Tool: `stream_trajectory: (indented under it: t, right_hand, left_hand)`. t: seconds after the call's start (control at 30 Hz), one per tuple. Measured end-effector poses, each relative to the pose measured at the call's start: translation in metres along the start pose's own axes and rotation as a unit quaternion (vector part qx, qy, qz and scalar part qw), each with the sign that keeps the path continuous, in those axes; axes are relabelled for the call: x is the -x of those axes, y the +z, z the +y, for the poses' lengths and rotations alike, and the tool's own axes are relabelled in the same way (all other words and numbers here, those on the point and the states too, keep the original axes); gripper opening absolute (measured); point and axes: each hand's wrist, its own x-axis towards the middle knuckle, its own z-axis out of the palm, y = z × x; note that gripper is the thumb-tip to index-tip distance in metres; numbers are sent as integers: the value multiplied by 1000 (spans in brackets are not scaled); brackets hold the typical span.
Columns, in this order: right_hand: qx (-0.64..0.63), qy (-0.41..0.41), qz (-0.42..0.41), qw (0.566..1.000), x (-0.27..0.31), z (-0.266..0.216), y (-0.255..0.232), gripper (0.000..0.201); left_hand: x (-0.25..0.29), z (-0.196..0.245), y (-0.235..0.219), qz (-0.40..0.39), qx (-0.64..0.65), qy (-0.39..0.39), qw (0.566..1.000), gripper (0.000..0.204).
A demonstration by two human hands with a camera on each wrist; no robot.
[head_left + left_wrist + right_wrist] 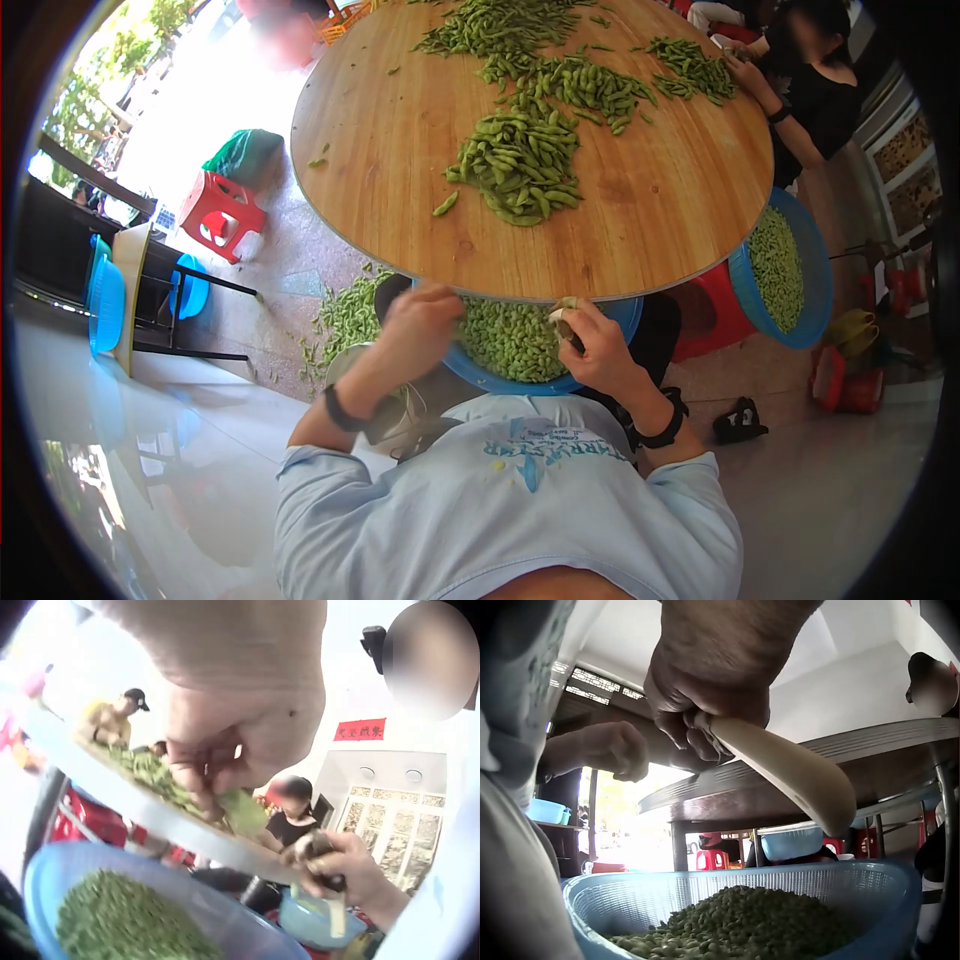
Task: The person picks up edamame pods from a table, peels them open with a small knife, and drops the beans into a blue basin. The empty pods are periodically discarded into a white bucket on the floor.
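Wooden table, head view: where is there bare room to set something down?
The wooden table is bare between the near pod pile and the right rim, and left of that pile, bar a few stray pods. Its middle, toward the far side, is crowded with heaped pods.

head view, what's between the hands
Between the left hand and the right hand, the head view shows green beans in a blue basin, lower than both.

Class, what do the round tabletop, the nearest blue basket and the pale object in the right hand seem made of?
Tabletop: wood or wood-look laminate, smooth, with visible grain streaks. Blue basket: probably moulded plastic, slightly glossy, its wall finely perforated. Pale object: smooth, perhaps plastic or wood; no clear grain.
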Motion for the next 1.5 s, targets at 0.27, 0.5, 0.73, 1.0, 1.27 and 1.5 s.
stream_trajectory:
  t: [0.27,0.5,0.73,1.0,1.27,1.5]
  right_hand:
    - [-43,14,-5,999,-11,-5,6,33]
    - [-43,2,9,999,-11,-2,2,30]
    - [-360,217,-50,906,-15,-11,7,38]
    - [-556,218,-26,802,-18,-13,11,40]
    - [-567,201,-34,798,-14,-12,14,41]
    - [-495,181,13,850,-13,-13,15,34]
  left_hand:
    - [-41,-40,-31,118,-92,-52,987,17]
    - [-89,-86,9,131,-119,-128,976,16]
    - [-59,-17,28,73,411,-164,894,18]
    - [-45,16,56,4,564,-198,802,16]
    - [-41,19,60,26,579,-196,791,15]
    - [-40,17,67,47,575,-158,801,14]
